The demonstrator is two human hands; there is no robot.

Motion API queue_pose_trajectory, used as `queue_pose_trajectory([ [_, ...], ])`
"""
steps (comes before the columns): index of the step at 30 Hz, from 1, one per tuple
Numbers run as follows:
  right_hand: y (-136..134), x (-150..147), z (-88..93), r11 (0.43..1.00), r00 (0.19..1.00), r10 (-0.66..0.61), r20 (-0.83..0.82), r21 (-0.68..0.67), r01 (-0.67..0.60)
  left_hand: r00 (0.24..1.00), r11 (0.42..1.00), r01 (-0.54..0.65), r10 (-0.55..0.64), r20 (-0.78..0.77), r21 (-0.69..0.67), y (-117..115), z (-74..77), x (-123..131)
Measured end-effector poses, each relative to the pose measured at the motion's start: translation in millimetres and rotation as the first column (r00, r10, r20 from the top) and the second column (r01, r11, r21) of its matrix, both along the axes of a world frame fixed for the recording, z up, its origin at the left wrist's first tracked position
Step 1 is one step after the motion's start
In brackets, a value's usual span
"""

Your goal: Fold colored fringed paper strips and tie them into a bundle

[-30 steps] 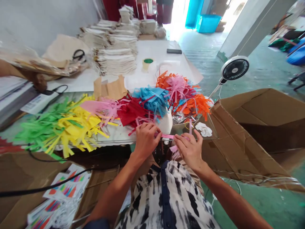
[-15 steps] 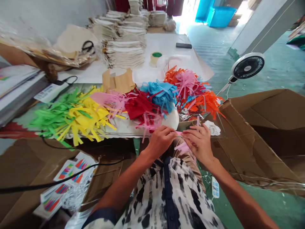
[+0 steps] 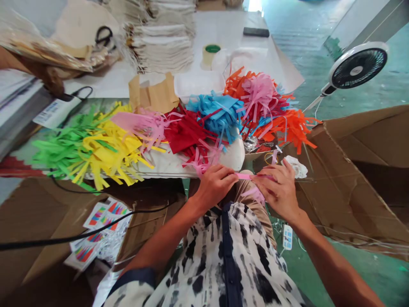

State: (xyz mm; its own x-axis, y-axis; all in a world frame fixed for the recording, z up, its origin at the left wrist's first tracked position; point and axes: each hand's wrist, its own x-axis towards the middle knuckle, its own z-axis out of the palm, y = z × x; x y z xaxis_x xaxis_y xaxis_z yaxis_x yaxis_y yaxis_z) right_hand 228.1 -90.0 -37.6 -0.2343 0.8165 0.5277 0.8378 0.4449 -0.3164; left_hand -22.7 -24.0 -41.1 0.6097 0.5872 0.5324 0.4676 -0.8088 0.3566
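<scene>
Between my two hands a narrow pink paper tassel (image 3: 244, 176) is stretched over my lap, its fringed end hanging below my right hand. My left hand (image 3: 217, 182) is closed, pinching the left end. My right hand (image 3: 277, 187) is closed on the right end, its fingertips partly hiding the paper. Just beyond, on the table edge, lie fringed paper bundles: green (image 3: 65, 143), yellow (image 3: 111, 149), red (image 3: 185, 132), blue (image 3: 217, 113) and orange (image 3: 294, 128). More pink fringe (image 3: 260, 94) rests on the right-hand pile. A crumpled white piece (image 3: 295, 167) sits beside my right fingers.
Open cardboard boxes (image 3: 348, 187) stand right and lower left, with printed cards (image 3: 102, 219) in the left one. A small fan (image 3: 358, 68) rises at the right. Farther back are a tape roll (image 3: 211, 55), scissors (image 3: 104, 36), a dark phone-like slab (image 3: 256, 32) and stacked white bundles (image 3: 162, 47).
The view has tilted downward. My hands have drawn slightly apart, so a longer stretch of the pink strip shows between them.
</scene>
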Motion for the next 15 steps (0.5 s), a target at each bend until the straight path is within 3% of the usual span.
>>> queue_pose_trajectory([
  [3, 1, -1, 4.2, 0.997, 0.995, -0.032, -0.097, -0.066, 0.026, 0.999, 0.993, -0.05, 0.047, -0.022, -0.111, 2, 8.9, 0],
  [7, 1, -4, 9.5, 0.987, 0.985, -0.119, -0.125, -0.127, 0.103, 0.975, 0.963, -0.147, 0.103, -0.195, -0.227, 6, 27.4, 3],
  [15, -2, -11, 19.6, 0.95, 0.976, -0.213, 0.049, -0.222, 0.219, 0.91, 0.939, -0.254, 0.151, -0.386, -0.232, 11, 44.9, 5],
])
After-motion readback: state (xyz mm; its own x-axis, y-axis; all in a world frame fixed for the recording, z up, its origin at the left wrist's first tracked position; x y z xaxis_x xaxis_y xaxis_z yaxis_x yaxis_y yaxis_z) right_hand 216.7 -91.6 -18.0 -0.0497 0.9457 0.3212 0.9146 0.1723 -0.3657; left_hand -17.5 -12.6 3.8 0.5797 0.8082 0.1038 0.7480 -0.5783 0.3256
